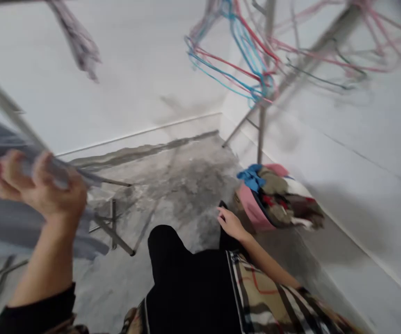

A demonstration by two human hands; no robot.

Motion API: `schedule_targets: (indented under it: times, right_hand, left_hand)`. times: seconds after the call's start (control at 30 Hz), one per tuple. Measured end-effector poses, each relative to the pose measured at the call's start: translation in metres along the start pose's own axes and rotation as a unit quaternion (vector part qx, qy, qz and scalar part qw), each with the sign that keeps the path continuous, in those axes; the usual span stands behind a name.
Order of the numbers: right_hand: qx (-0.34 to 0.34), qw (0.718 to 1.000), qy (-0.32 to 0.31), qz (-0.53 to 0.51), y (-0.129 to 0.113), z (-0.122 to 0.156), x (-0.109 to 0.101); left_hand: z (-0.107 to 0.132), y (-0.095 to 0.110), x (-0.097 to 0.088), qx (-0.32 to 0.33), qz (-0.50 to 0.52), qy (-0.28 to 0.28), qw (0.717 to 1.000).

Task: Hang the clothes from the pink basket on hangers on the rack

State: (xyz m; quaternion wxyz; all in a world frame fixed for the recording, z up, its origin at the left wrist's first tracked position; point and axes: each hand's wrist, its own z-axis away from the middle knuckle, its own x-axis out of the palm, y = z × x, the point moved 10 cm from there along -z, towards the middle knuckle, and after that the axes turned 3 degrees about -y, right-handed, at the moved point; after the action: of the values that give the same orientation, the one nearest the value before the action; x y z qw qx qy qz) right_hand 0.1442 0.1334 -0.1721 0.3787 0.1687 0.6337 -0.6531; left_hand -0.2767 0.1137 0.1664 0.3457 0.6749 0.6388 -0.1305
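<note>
Grey cloth (9,227), blurred, spreads below and to the side of the raised left hand (43,185). That hand is closed around a gathered fold of it, fingers curled tight over the fabric. It looks thin, light and limp, so it will likely drape and slide rather than hold a shape; the gathered fold seems the best place to hold it, though loose fabric could catch on nearby metal. A metal bar (12,111) passes just above the left hand, and folded rack legs (112,222) stand just beyond it on the concrete floor (186,195).

The right hand (231,223) is low, fingers narrowly curled, with the fingertips at a small dark object (223,204); cannot tell if they touch or grip it. Just beyond that hand, a clothes pile (276,199) sits on the floor by a white wall (360,153), with a blue cloth (251,178) on top and a pink cloth (252,208) at the near side. Higher up, past the right hand, blue and red wire hangers (235,60) hang on a metal rack (321,55). A plaid sleeve (266,292) covers the right arm.
</note>
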Motion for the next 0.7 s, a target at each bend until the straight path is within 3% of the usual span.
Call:
schedule_targets:
  times: [0.07, 0.17, 0.2, 0.27, 0.37, 0.5, 0.7]
  right_hand:
    - [0.046, 0.999, 0.013, -0.008, 0.03, 0.006, -0.007]
    - [0.111, 0.993, 0.04, -0.008, 0.08, 0.018, -0.027]
    - [0.132, 0.99, 0.051, -0.007, 0.097, 0.023, -0.036]
    - [0.17, 0.983, 0.072, -0.002, 0.131, 0.03, -0.057]
    - [0.229, 0.968, 0.101, 0.011, 0.182, 0.036, -0.09]
    - [0.316, 0.941, 0.116, 0.035, 0.245, 0.032, -0.122]
    - [0.445, 0.888, 0.09, 0.07, 0.317, 0.026, -0.135]
  left_hand:
    - [0.041, 0.036, 0.06, 0.083, 0.016, -0.025, 0.996]
    - [0.108, 0.08, 0.162, 0.069, 0.146, -0.201, 0.966]
    - [0.132, 0.099, 0.189, 0.073, 0.176, -0.263, 0.946]
    - [0.173, 0.134, 0.222, 0.087, 0.218, -0.339, 0.911]
    - [0.213, 0.173, 0.245, 0.096, 0.25, -0.405, 0.874]
    - [0.237, 0.199, 0.255, 0.083, 0.275, -0.464, 0.838]
    - [0.264, 0.22, 0.265, 0.069, 0.289, -0.526, 0.797]
